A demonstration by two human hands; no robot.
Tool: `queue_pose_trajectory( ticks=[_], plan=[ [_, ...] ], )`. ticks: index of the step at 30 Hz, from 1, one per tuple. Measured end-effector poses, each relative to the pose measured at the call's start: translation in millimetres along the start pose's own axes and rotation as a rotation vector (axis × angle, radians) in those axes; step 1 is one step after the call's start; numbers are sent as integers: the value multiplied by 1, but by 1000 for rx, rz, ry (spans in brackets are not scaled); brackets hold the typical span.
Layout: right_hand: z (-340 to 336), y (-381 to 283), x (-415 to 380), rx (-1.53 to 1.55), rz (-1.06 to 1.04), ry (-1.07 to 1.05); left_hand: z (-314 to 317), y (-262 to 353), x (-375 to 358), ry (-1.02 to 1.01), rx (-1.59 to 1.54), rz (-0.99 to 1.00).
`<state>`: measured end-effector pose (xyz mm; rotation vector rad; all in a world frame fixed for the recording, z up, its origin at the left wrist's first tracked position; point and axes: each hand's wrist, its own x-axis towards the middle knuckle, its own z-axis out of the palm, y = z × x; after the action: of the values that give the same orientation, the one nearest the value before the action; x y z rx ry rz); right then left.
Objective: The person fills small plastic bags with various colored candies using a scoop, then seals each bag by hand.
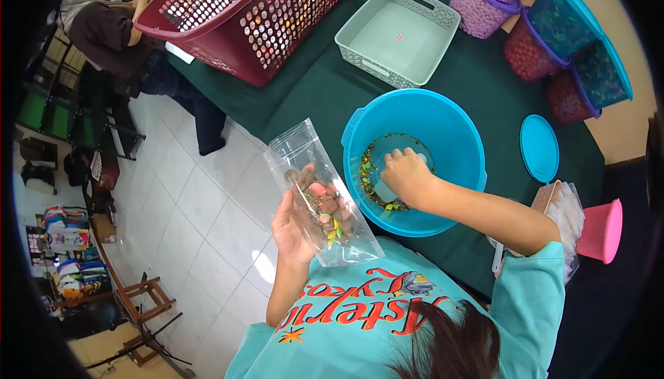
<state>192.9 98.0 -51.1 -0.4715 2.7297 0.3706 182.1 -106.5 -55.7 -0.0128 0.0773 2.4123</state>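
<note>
A clear zip-top bag [301, 145] rests in my left hand [293, 235], its fingers behind the plastic and the thumb at its side. Inside the bag are brown pebble-like pieces with some pink, yellow and green ones [328, 206]. My right hand [407, 176] reaches down into a round blue tub [453, 126], fingers curled and pressed together near the bottom. Whatever those fingers hold is hidden. Small green, yellow and brown wrapped-looking pieces [366, 171] lie in a ring around the tub's floor.
On the green-covered table [304, 88] stand a maroon basket [259, 54], a pale green tray [398, 33] and stacked filled tubs [529, 47]. A blue lid [539, 148], plastic bags [566, 223] and a pink cup [600, 231] lie right. Another person [104, 33] is at the far left.
</note>
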Motion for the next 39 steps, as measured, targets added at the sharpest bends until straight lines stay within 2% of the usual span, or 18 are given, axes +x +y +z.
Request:
queue_pose_trajectory(
  ticks=[2, 4, 7, 11, 15, 18, 20, 21, 24, 28, 31, 34, 36, 39],
  plan=[
    [1, -2, 1, 39, -19, 33, 1, 1, 2, -4, 20, -19],
    [1, -4, 1, 38, -7, -130, 3, 5, 4, -3, 42, -50],
    [-1, 5, -3, -34, 109, -247, 5, 12, 12, -91, -6, -65],
    [-16, 10, -8, 196, 163, -211, 0, 27, 23, -93, -10, -98],
    [-4, -1, 7, 250, 172, -234, -1, 43, 44, -201, 34, -157],
    [0, 3, 15, 278, 191, -316, -3, 56, 59, -248, 34, -223],
    [-11, 13, 14, 348, 312, -406, -11, 63, 70, -258, -3, -228],
    [-17, 19, 15, 355, 323, -412, -13, 67, 75, -267, -36, -219],
    [-22, 40, 23, 400, 361, -235, -10, 79, 99, -337, -12, -267],
    [-11, 44, 52, 453, 453, -119, -15, 94, 120, -296, -27, -319],
    [-8, 39, 65, 457, 516, -212, -15, 99, 129, -222, 134, -349],
    [-10, 37, 68, 463, 483, -196, -19, 100, 138, -217, 77, -365],
    [-15, 36, 70, 484, 472, -315, -21, 100, 143, -210, 42, -362],
    [-20, 31, 68, 526, 419, -359, -22, 97, 148, -201, 1, -362]
  ],
)
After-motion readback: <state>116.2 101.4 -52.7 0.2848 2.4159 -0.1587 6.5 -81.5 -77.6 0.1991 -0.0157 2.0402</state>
